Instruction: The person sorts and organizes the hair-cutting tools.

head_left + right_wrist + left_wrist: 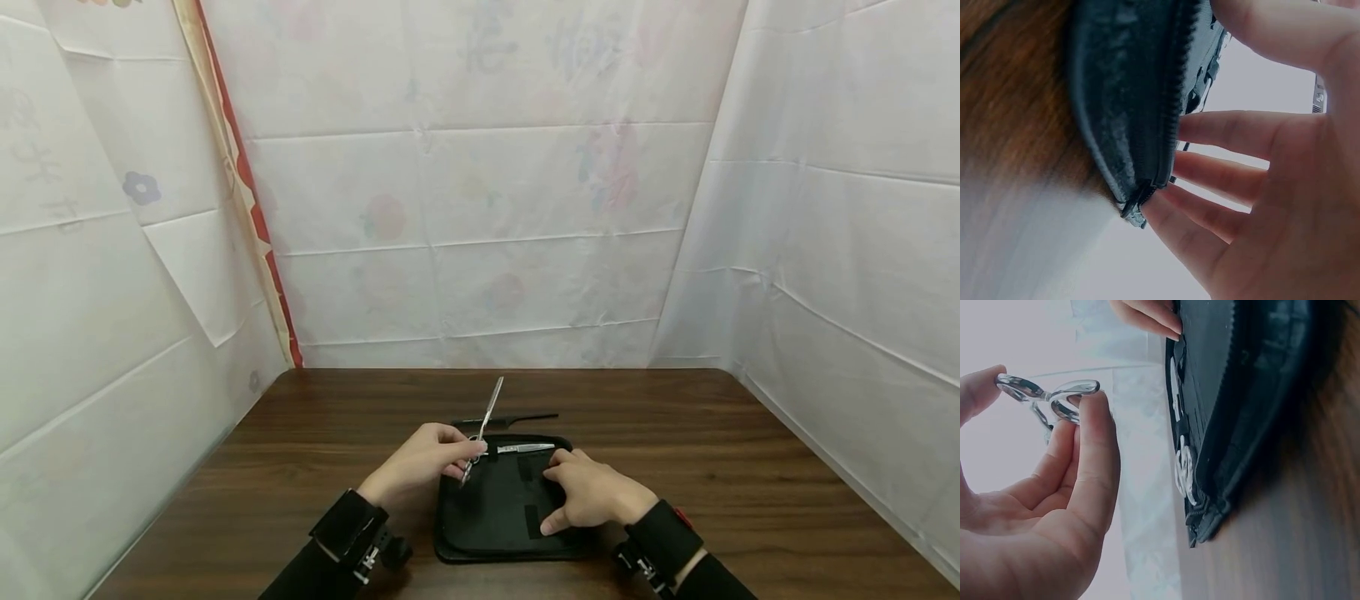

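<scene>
In the head view my left hand [423,457] pinches a pair of silver scissors [491,407] by the finger rings, blades pointing up and away. The shiny rings of these scissors [1075,394] sit between thumb and fingers in the left wrist view. Below lies a black zippered case [487,525] on the table. A second pair of scissors [527,447] lies along the case's far part, under a black strap. My right hand [592,492] rests on the case's right side, thumb and fingers spread. Its long, fairly straight fingers [1222,131] touch the zipper edge.
Just beyond the case lies a black comb [495,422] with a thin tail pointing right. The brown wooden table [337,417] extends around the case. White cloth sheets [480,292] hang at the back and both sides.
</scene>
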{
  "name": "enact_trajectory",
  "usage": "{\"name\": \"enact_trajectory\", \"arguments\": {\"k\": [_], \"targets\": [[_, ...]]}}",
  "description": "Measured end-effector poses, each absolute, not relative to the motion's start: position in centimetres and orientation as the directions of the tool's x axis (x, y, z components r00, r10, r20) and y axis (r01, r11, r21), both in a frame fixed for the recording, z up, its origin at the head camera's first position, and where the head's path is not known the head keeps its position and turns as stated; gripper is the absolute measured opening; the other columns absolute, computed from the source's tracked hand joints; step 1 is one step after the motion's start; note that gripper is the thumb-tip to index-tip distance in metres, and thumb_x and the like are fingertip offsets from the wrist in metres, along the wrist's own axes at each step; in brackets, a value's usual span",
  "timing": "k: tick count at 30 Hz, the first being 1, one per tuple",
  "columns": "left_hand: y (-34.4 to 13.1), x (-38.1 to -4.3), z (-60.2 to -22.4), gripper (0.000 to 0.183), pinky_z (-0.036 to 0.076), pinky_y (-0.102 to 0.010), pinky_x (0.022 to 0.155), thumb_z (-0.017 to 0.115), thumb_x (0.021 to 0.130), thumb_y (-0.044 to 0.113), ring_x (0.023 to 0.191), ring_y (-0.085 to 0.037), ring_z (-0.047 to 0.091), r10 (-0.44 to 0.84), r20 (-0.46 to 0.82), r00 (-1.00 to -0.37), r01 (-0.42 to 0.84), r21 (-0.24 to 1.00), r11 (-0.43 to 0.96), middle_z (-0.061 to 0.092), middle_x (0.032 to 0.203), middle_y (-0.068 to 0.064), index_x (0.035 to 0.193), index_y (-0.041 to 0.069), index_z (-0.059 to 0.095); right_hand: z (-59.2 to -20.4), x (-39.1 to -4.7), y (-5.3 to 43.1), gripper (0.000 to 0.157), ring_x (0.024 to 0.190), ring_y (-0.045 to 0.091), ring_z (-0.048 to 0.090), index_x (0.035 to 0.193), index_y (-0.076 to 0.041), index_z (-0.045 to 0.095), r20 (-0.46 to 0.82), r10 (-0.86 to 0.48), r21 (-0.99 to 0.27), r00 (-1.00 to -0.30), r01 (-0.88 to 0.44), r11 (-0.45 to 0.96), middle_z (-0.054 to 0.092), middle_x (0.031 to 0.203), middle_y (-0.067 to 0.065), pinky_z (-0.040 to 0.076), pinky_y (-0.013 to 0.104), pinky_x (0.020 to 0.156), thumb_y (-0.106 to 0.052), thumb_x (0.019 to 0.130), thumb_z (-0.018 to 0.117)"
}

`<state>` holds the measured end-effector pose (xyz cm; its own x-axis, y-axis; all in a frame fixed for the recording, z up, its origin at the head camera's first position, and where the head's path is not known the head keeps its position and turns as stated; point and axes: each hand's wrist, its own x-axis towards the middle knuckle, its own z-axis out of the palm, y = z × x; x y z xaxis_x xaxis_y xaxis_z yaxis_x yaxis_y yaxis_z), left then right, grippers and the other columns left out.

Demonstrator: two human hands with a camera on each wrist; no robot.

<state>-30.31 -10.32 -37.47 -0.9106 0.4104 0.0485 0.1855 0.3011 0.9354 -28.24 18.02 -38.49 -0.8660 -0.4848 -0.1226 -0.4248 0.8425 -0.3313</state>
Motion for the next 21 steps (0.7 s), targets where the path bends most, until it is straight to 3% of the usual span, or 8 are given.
{"name": "enact_trajectory", "arguments": {"k": [7,21], "targets": [[-9.9,-30.1,-37.5,0.037,0.059,-0.035,0.079,0.071,0.096,0.033,0.079,-0.018,0.069,0.426,0.064,-0.903,0.186,0.950,0.251,0.069,0.092,-0.013,0.105,-0.003,0.070,-38.4,-28.2,18.0,0.075,0.126,0.030,0.049,0.134,0.000,0.064,-0.129,-0.480,-0.333,-0.868,-0.418,0.845,0.053,0.135,0.007,0.047,0.051,0.098,-0.044,0.078,0.087],[-8.7,-29.4,-37.3,0.035,0.058,-0.038,0.082,0.069,0.097,0.029,0.083,-0.020,0.068,0.460,0.084,-0.884,0.198,0.958,0.206,0.069,0.101,-0.012,0.108,-0.004,0.070,-38.6,-28.2,18.0,0.076,0.126,0.030,0.048,0.134,0.000,0.064,-0.127,-0.475,-0.330,-0.871,-0.414,0.848,0.052,0.137,0.008,0.047,0.051,0.099,-0.045,0.078,0.087]]}}
